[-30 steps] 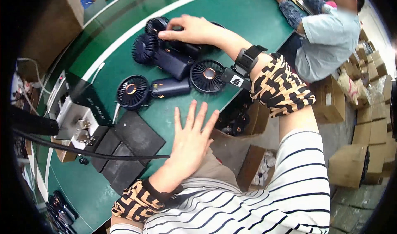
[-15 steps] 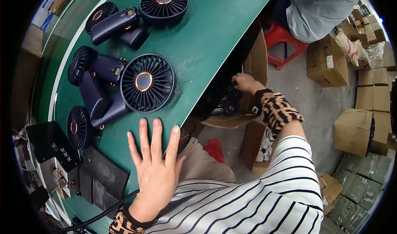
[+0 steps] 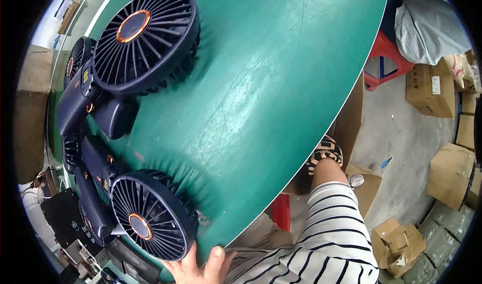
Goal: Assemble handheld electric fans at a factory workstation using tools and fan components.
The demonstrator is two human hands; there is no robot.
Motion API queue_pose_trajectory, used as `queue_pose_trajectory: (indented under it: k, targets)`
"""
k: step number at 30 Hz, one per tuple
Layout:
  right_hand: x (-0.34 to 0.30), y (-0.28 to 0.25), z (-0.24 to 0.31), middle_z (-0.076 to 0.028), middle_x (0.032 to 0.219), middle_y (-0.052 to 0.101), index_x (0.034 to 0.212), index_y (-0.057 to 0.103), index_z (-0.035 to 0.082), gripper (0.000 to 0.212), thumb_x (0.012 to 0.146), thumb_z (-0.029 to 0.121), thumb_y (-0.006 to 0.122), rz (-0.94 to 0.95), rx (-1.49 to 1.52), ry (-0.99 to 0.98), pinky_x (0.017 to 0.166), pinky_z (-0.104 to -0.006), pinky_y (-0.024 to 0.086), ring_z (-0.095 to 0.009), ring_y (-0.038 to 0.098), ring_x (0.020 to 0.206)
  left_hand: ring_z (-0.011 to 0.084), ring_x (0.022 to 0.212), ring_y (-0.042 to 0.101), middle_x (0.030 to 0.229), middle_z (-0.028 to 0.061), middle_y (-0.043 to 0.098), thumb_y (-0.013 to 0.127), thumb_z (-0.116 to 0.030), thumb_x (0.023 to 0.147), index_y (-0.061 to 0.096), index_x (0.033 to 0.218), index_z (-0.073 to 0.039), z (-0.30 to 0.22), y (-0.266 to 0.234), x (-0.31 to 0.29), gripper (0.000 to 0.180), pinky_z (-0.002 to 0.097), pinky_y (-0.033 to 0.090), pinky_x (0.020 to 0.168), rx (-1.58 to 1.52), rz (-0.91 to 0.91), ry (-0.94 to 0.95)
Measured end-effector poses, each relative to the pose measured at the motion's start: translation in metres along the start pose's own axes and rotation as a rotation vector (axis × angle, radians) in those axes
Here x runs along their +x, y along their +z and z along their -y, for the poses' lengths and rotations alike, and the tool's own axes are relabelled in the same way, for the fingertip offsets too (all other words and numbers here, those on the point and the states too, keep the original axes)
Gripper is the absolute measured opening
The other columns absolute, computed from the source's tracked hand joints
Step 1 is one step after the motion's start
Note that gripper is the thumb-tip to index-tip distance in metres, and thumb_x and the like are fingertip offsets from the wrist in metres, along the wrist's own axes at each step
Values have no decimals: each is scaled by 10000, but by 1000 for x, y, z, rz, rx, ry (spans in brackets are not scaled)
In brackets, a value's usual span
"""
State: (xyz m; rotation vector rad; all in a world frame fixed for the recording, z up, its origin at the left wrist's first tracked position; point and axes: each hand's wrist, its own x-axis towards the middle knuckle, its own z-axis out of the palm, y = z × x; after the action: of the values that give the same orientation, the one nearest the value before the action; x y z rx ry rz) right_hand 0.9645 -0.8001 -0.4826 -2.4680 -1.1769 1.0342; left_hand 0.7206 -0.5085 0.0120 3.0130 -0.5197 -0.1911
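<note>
Two dark folding neck fans with copper-coloured rings lie on the green tabletop point(image 3: 251, 108). The farther neck fan point(image 3: 133, 45) has a large round grille and a small lit display. The nearer neck fan point(image 3: 153, 216) has its big grille close to the table's front edge. My left hand point(image 3: 203, 271) is at the bottom of the view beside that grille, fingers apart, some fingertips hidden behind it. My right forearm point(image 3: 329, 171), in a striped sleeve with a patterned cuff, reaches down past the table edge. The right hand itself is hidden below the tabletop, by an open carton point(image 3: 351, 108).
A red stool point(image 3: 386, 58) with a seated person in grey point(image 3: 427, 25) stands at the far right. Cardboard boxes point(image 3: 432, 88) line the floor there. An opened carton point(image 3: 396, 244) lies lower right. Black equipment point(image 3: 65, 221) stands by the table's left side.
The view has shifted, bringing the fans closer and lower. My right hand has gone from view in the carton to behind the table edge. My left hand now sits beside the nearer fan.
</note>
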Motion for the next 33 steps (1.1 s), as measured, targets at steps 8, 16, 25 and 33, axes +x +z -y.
queue_pose_trajectory:
  k: [8,16,25,33]
  targets:
    - [29,-49,37,-208,1382,426,1287,518,82,678,691,240,797,-600,-67,157,986,-493,462,-408,444,1260,498,1103,450,1343,324,416,825,-313,730,375,1439,-142,-9,-1,8,857,600,343,883,49,-44,-56]
    - [63,-14,19,-277,1230,524,1356,410,77,836,711,467,769,-550,611,853,917,-534,488,-450,505,1160,533,1154,415,1342,323,408,851,-310,692,368,1436,-149,-8,1,0,901,645,326,911,68,-50,-69]
    - [74,83,-30,-309,1253,542,1372,393,31,1043,604,601,808,-690,626,751,948,-508,469,-457,539,1158,527,1115,423,1330,367,384,826,-286,718,335,1458,-104,-8,7,13,907,643,332,869,-22,-80,24]
    - [122,90,24,-230,1333,532,1435,354,91,958,674,438,820,-706,1201,717,961,-453,462,-401,526,1204,535,1128,397,1340,371,368,816,-315,728,321,1473,-109,-3,6,-5,918,639,331,879,47,-53,15]
